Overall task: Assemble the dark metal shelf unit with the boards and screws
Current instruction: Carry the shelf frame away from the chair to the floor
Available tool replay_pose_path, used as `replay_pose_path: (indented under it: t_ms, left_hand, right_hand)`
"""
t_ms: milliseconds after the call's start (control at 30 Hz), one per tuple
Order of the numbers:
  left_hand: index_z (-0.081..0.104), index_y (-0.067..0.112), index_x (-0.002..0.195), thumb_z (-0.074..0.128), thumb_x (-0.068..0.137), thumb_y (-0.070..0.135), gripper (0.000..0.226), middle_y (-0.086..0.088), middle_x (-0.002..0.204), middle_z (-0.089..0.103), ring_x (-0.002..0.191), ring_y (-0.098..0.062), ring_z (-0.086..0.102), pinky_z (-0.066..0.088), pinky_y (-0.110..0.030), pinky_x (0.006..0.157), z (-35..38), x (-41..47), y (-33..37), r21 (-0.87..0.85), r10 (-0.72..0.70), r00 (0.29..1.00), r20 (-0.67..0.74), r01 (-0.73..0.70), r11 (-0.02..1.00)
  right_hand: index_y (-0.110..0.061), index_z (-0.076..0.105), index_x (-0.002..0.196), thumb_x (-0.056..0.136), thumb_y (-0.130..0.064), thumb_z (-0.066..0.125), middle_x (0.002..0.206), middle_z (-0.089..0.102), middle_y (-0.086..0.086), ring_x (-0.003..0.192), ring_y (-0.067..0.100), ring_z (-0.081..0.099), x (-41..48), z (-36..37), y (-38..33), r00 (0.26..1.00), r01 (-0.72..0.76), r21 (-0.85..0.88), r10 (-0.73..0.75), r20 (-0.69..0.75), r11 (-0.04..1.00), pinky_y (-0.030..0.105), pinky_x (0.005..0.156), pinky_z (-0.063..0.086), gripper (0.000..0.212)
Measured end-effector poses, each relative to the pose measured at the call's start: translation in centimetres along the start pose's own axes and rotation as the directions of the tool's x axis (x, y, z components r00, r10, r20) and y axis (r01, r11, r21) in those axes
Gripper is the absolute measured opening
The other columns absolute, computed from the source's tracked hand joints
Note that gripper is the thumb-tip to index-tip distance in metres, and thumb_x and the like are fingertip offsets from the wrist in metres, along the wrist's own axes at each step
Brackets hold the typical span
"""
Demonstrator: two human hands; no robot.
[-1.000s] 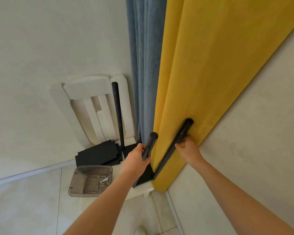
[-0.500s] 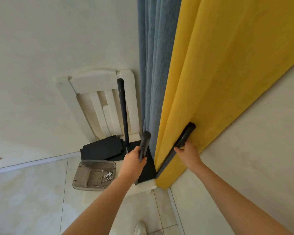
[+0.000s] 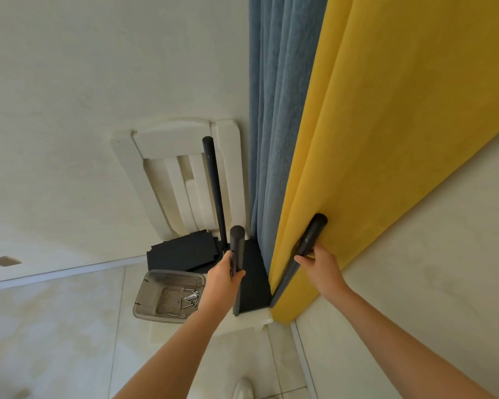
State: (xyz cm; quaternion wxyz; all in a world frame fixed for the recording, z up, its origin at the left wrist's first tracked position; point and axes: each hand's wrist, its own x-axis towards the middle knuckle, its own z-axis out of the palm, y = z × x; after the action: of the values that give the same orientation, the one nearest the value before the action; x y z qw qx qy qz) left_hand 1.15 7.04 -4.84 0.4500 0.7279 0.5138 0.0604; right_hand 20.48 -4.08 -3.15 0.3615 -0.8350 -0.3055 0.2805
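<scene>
On the seat of the white chair below me stands the shelf unit, three dark posts rising from its base board. My left hand wraps the near post, fingertips curled out of sight behind it. My right hand grips the right post, which presses into the yellow curtain. The blue curtain hides the unit's back right corner. A loose board lies behind, partly covered. Screws sit in the grey tray, too small to count. My shoe is cut off at the bottom.
</scene>
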Motion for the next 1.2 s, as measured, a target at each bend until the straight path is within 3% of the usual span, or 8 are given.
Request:
replay_pose_path:
  t_ms: [133,267,433,600,900,1067,1200]
  left_hand:
    - [0.05,0.014,0.132,0.062,0.098,0.014,0.036,-0.002,0.114,0.063,0.097,-0.011,0.057,0.044,-0.025,0.088,-0.7,-0.5,-0.3,-0.027,-0.017,1.0,-0.015,0.017,0.999]
    - [0.051,0.011,0.133,0.061,0.098,0.014,0.036,-0.008,0.122,0.065,0.107,-0.018,0.061,0.046,-0.028,0.093,-1.3,-1.2,-0.6,-0.053,-0.036,0.999,-0.029,0.034,0.998]
    - [0.051,0.01,0.134,0.059,0.099,0.013,0.036,-0.009,0.124,0.065,0.112,-0.022,0.062,0.045,-0.028,0.093,-1.8,-2.2,-1.2,-0.073,-0.044,0.998,-0.043,0.041,0.997]
    - [0.05,0.012,0.132,0.059,0.099,0.013,0.034,-0.008,0.123,0.065,0.112,-0.022,0.062,0.046,-0.032,0.097,-2.4,-2.7,-1.3,-0.097,-0.026,0.997,-0.072,0.019,0.995]
    - [0.044,0.015,0.141,0.059,0.099,0.008,0.045,-0.008,0.131,0.063,0.121,-0.026,0.06,0.043,-0.046,0.109,-5.1,-2.9,-0.7,-0.155,0.019,0.995,-0.099,-0.034,0.987]
    - [0.046,0.015,0.14,0.06,0.098,0.008,0.045,-0.007,0.129,0.064,0.121,-0.026,0.062,0.046,-0.05,0.109,-6.1,-4.2,-0.7,-0.168,0.055,0.991,-0.126,-0.076,0.983]
    - [0.048,0.017,0.137,0.061,0.097,0.008,0.043,-0.001,0.121,0.065,0.118,-0.023,0.063,0.047,-0.05,0.108,-6.9,-6.0,-0.4,-0.181,0.085,0.984,-0.156,-0.113,0.977]
  right_hand:
    - [-0.011,0.061,0.117,0.091,-0.016,0.068,0.106,0.065,0.002,0.096,0.009,0.057,-0.5,0.4,-0.6,0.999,0.037,-0.023,-0.037,0.02,0.999,0.02,0.081,0.041,0.027]
    - [-0.01,0.059,0.123,0.092,-0.016,0.067,0.112,0.067,0.007,0.107,0.019,0.062,-1.3,1.0,-1.1,0.998,0.048,-0.02,-0.048,0.031,0.999,0.022,0.085,0.043,0.033]
    - [-0.011,0.057,0.127,0.092,-0.018,0.066,0.113,0.068,0.007,0.107,0.02,0.063,-2.3,1.8,-1.3,0.998,0.063,-0.022,-0.062,0.029,0.998,0.021,0.085,0.043,0.036]
    - [-0.013,0.058,0.123,0.092,-0.019,0.067,0.104,0.067,0.003,0.095,0.012,0.06,-3.1,2.3,-1.5,0.998,0.057,0.011,-0.056,-0.009,0.998,0.016,0.079,0.042,0.033]
    - [-0.02,0.052,0.132,0.092,-0.021,0.067,0.101,0.062,-0.012,0.09,0.0,0.06,-4.2,2.7,-3.5,0.99,0.13,0.08,-0.125,-0.063,0.988,0.0,0.065,0.043,0.043]
    - [-0.02,0.05,0.134,0.093,-0.025,0.065,0.111,0.064,-0.005,0.099,0.009,0.061,-5.8,2.4,-4.7,0.981,0.187,0.086,-0.181,-0.069,0.979,0.003,0.067,0.045,0.044]
    - [-0.023,0.049,0.129,0.093,-0.027,0.064,0.107,0.061,-0.008,0.09,0.002,0.058,-7.7,1.6,-5.7,0.97,0.24,0.093,-0.234,-0.073,0.966,0.004,0.065,0.045,0.039]
